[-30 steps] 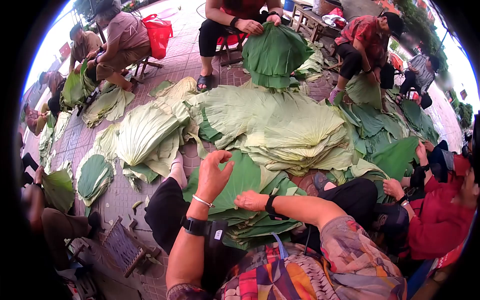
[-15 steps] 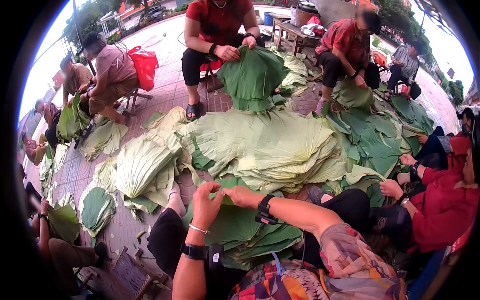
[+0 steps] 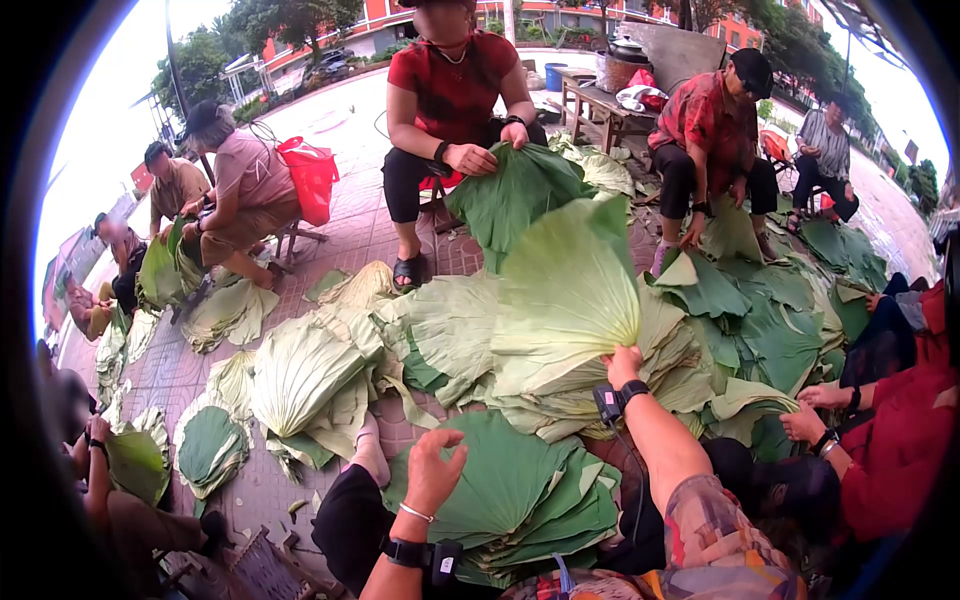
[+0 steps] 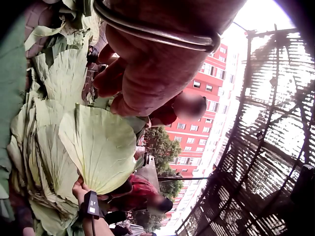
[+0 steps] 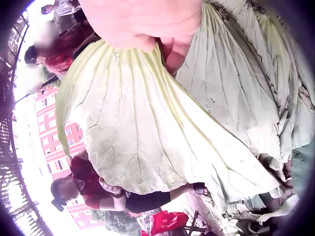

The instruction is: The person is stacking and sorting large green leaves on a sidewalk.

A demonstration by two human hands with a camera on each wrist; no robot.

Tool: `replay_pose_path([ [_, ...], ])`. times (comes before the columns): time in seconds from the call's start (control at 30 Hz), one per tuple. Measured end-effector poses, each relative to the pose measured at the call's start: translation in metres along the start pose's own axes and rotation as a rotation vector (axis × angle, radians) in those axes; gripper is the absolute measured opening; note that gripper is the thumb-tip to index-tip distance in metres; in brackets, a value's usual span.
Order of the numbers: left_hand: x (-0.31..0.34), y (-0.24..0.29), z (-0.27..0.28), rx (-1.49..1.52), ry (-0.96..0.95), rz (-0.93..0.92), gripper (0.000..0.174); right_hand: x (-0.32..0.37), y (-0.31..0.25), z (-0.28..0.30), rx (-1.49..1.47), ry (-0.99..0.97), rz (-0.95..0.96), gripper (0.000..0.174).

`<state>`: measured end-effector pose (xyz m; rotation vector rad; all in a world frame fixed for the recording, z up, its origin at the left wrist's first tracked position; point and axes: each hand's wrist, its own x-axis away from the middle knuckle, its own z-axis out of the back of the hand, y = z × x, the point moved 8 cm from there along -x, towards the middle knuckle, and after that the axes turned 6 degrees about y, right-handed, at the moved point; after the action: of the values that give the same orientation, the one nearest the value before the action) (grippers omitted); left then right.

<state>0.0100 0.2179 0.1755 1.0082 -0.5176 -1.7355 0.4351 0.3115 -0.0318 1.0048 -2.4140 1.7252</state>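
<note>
My right hand (image 3: 624, 364) pinches a large pale-green lotus leaf (image 3: 565, 295) near its stem end. The leaf stands fanned out above the long pile of pale leaves (image 3: 450, 325). In the right wrist view the leaf (image 5: 133, 123) hangs from the curled fingers with its ribs spreading out. My left hand (image 3: 434, 470) is raised over a stack of darker green leaves (image 3: 500, 480) at my lap, its fingers loosely bent with nothing in them. Seen from the left wrist, that hand (image 4: 147, 73) is close to the camera, with a metal bangle around the wrist.
Across the pile a seated person (image 3: 455, 100) handles a dark green leaf (image 3: 520, 195). Another person in red (image 3: 890, 430) sits close at my right. More leaf heaps (image 3: 310, 375) lie on the paving at left, near a low woven stool (image 3: 265, 565).
My hands were together over the green stack half a second ago. The right hand has since swung forward and right with the pale leaf. My left hand has stayed over the stack.
</note>
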Motion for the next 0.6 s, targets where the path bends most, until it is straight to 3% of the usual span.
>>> replay_pose_path([
  [0.1, -0.002, -0.001, -0.004, -0.014, -0.014, 0.014, 0.017, -0.055, 0.068, 0.089, -0.080, 0.406, -0.156, 0.019],
  [0.13, -0.002, -0.002, -0.006, -0.009, -0.016, 0.018, 0.017, -0.060, 0.083, 0.106, -0.049, 0.437, -0.242, 0.019],
  [0.23, -0.004, -0.001, -0.007, -0.010, -0.011, 0.034, 0.017, -0.051, 0.102, 0.111, 0.084, 0.284, -0.437, 0.021],
  [0.37, -0.002, -0.001, -0.010, -0.030, -0.025, 0.020, 0.017, -0.102, 0.126, 0.124, 0.272, 0.052, -0.392, 0.025],
  [0.4, -0.003, 0.004, -0.010, -0.016, -0.032, 0.005, 0.017, -0.055, 0.086, 0.112, 0.264, 0.138, -0.313, 0.025],
  [0.43, -0.003, 0.001, -0.012, -0.011, -0.040, -0.014, 0.017, -0.039, 0.080, 0.105, 0.331, 0.195, -0.379, 0.025],
  [0.6, -0.002, -0.006, -0.011, -0.025, -0.049, 0.031, 0.018, -0.069, 0.103, 0.123, 0.617, 0.260, -0.298, 0.018],
])
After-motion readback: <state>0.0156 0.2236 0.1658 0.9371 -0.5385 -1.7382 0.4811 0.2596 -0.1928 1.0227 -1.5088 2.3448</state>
